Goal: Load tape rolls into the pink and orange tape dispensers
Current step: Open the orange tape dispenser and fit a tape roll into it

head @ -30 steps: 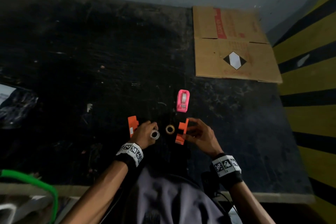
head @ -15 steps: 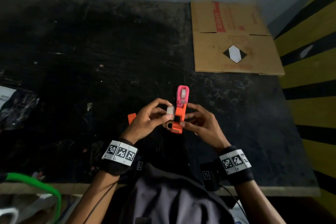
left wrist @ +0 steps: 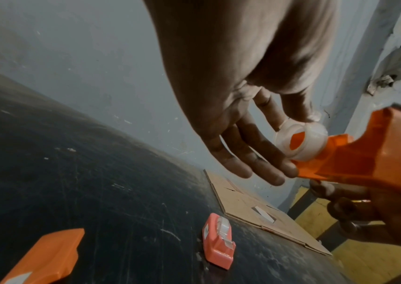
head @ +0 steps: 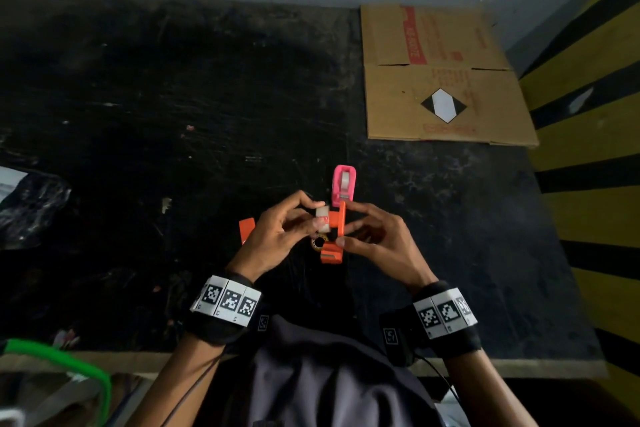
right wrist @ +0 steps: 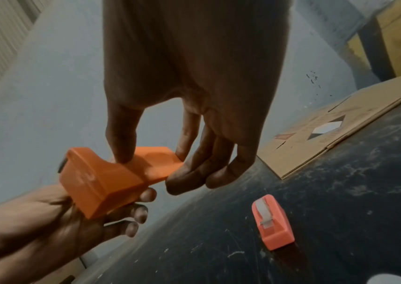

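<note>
My right hand (head: 346, 224) pinches an orange dispenser half (head: 341, 229) above the black table (head: 173, 114), thumb on its flat side (right wrist: 116, 176). My left hand (head: 311, 215) pinches a clear tape roll (head: 322, 222) and holds it against that half. The orange hub shows through the roll's core (left wrist: 300, 141). The other orange half (head: 246, 229) lies on the table left of my hands, also in the left wrist view (left wrist: 46, 257). The pink dispenser (head: 344, 186) stands just beyond them with a roll inside (right wrist: 273, 222). A second, brownish tape roll (head: 318, 242) lies below my hands.
A flattened cardboard box (head: 443, 80) lies at the back right of the table. A yellow and black striped wall (head: 588, 121) borders the right side. A dark plastic bag (head: 31, 204) sits at the left edge, and a green hoop (head: 86, 371) is below the table's front edge.
My left hand lifted the clear roll off the table and brought it to the orange half. My right hand raised that half. The roll now sits against its hub.
</note>
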A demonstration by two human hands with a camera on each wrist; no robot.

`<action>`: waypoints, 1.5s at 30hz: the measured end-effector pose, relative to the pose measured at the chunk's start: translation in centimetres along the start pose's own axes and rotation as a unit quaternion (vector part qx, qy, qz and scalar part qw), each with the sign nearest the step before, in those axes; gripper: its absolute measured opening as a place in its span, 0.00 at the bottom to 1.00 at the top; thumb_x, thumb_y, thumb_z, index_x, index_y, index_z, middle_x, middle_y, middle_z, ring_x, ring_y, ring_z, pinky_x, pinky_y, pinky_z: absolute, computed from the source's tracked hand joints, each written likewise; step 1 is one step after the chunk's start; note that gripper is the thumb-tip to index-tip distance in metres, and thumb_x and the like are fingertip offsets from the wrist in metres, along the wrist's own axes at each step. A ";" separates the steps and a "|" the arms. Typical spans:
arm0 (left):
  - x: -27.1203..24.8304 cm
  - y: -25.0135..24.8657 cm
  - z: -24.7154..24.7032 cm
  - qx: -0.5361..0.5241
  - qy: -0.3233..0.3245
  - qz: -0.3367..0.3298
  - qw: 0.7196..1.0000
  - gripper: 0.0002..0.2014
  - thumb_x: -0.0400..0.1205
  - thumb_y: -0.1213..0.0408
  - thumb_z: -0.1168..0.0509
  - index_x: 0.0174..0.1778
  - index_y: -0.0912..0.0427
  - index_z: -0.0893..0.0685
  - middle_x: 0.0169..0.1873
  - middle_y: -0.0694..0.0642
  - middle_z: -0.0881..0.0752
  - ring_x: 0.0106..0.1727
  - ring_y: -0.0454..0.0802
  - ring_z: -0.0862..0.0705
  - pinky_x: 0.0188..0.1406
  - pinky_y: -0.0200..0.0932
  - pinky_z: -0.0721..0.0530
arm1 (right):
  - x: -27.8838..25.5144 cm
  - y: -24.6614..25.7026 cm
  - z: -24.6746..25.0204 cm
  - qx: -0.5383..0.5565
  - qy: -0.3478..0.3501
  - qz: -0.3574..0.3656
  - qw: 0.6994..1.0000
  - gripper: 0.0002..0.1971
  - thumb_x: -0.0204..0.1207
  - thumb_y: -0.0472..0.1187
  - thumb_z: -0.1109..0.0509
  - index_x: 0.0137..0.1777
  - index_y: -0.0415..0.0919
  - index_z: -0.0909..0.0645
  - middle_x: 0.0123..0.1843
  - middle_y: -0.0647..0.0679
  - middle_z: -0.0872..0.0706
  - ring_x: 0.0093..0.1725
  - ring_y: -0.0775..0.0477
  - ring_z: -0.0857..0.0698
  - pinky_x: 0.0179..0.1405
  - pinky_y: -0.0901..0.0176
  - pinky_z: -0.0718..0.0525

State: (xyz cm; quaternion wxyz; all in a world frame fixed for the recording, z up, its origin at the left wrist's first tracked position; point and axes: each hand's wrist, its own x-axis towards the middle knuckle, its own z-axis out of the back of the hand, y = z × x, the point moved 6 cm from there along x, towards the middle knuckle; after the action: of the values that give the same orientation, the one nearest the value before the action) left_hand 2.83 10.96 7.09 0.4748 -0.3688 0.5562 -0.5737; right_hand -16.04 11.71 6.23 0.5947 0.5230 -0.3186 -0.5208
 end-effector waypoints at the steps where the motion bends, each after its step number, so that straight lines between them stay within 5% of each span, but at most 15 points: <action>1: 0.0 -0.2 -0.1 0.012 0.002 -0.003 1.000 0.09 0.80 0.64 0.28 0.50 0.61 0.20 0.53 0.53 0.08 0.48 0.43 0.08 0.53 0.34 0.15 | 0.0 0.1 0.0 0.000 0.002 0.001 1.000 0.32 0.69 0.42 0.15 0.74 0.49 0.19 0.47 0.50 0.04 0.42 0.56 0.08 0.50 0.60 0.12; 8: -0.4 -1.3 -0.6 0.068 0.003 -0.033 0.997 0.12 0.77 0.62 0.25 0.52 0.62 0.17 0.55 0.45 0.08 0.58 0.37 0.11 0.60 0.27 0.20 | -0.2 0.3 -0.5 0.037 0.033 0.006 0.999 0.32 0.71 0.36 0.16 0.75 0.45 0.20 0.51 0.48 0.04 0.53 0.48 0.05 0.61 0.53 0.10; 13: -0.7 -1.9 0.2 0.023 0.024 -0.019 0.999 0.19 0.84 0.61 0.34 0.72 0.51 0.18 0.53 0.51 0.07 0.54 0.47 0.08 0.63 0.34 0.18 | 0.0 -0.2 -0.2 0.072 0.023 0.001 0.997 0.34 0.71 0.33 0.16 0.76 0.45 0.22 0.52 0.45 0.04 0.53 0.49 0.06 0.59 0.58 0.11; 16: -0.2 -0.3 2.7 0.044 -0.070 -0.002 0.997 0.22 0.85 0.56 0.35 0.76 0.42 0.23 0.54 0.52 0.07 0.53 0.47 0.08 0.57 0.36 0.15 | 0.1 -0.6 0.1 0.099 0.012 -0.010 0.995 0.34 0.71 0.31 0.17 0.77 0.45 0.23 0.53 0.42 0.05 0.51 0.49 0.06 0.54 0.61 0.12; 19: 0.7 5.3 6.5 0.185 -0.200 0.091 0.958 0.24 0.79 0.56 0.28 0.72 0.45 0.20 0.47 0.54 0.10 0.51 0.53 0.11 0.56 0.52 0.13 | 0.1 -0.8 0.2 0.100 0.012 -0.010 0.995 0.34 0.71 0.31 0.17 0.77 0.46 0.23 0.54 0.42 0.05 0.52 0.49 0.06 0.54 0.60 0.12; 22: 1.0 12.5 8.8 0.336 -0.179 0.261 0.887 0.38 0.71 0.55 0.22 0.77 0.51 0.27 0.61 0.66 0.15 0.63 0.65 0.16 0.65 0.56 0.18 | 0.1 -1.1 0.3 0.099 0.015 -0.014 0.995 0.35 0.71 0.32 0.17 0.78 0.47 0.23 0.53 0.42 0.05 0.54 0.46 0.06 0.57 0.56 0.10; 25: 0.6 16.0 9.2 0.376 -0.150 0.312 0.860 0.43 0.66 0.59 0.19 0.78 0.52 0.28 0.67 0.69 0.23 0.65 0.67 0.19 0.69 0.55 0.21 | -0.2 -1.5 0.4 0.105 0.016 -0.026 0.994 0.33 0.72 0.30 0.18 0.77 0.46 0.22 0.52 0.42 0.06 0.52 0.48 0.06 0.54 0.59 0.11; 30: 0.8 16.8 10.3 0.340 -0.172 0.269 0.885 0.34 0.61 0.68 0.18 0.64 0.52 0.17 0.55 0.61 0.11 0.55 0.60 0.11 0.59 0.50 0.14 | -0.7 -1.7 0.8 0.095 0.015 -0.038 0.995 0.33 0.72 0.30 0.18 0.76 0.47 0.22 0.53 0.42 0.06 0.50 0.51 0.06 0.52 0.64 0.12; 33: 1.0 14.8 9.5 0.235 -0.174 0.212 0.933 0.33 0.61 0.69 0.16 0.63 0.52 0.15 0.45 0.60 0.09 0.48 0.56 0.10 0.54 0.49 0.13 | -0.6 -1.5 0.9 0.093 0.011 -0.038 0.995 0.33 0.72 0.30 0.18 0.76 0.46 0.22 0.53 0.41 0.06 0.49 0.51 0.06 0.51 0.64 0.12; 37: 1.7 8.5 6.1 0.049 -0.108 0.124 0.985 0.34 0.63 0.74 0.16 0.65 0.53 0.15 0.45 0.57 0.11 0.45 0.45 0.11 0.49 0.31 0.15 | -0.2 -1.0 0.8 0.073 0.009 -0.024 0.997 0.33 0.71 0.30 0.17 0.76 0.44 0.22 0.51 0.43 0.05 0.49 0.50 0.07 0.52 0.61 0.11; 41: 2.0 3.1 2.9 -0.028 -0.013 0.072 0.997 0.35 0.63 0.75 0.17 0.67 0.53 0.15 0.44 0.51 0.12 0.44 0.42 0.12 0.53 0.32 0.15 | 0.1 -0.3 0.8 0.087 0.008 -0.013 0.996 0.34 0.71 0.29 0.18 0.77 0.44 0.22 0.51 0.44 0.06 0.47 0.53 0.07 0.46 0.66 0.13; 45: 1.8 0.5 1.2 -0.060 0.014 0.053 0.997 0.36 0.64 0.76 0.17 0.69 0.55 0.16 0.47 0.52 0.12 0.50 0.47 0.11 0.59 0.38 0.14 | -0.1 0.3 1.2 0.099 0.004 0.007 0.995 0.34 0.71 0.28 0.18 0.77 0.44 0.23 0.53 0.40 0.06 0.47 0.49 0.07 0.48 0.63 0.14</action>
State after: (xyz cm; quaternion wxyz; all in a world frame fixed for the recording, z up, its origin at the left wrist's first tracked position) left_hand 3.56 8.94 6.53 0.4739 -0.3588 0.6148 -0.5184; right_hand -17.05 11.45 6.78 0.5450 0.5793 -0.3691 -0.4807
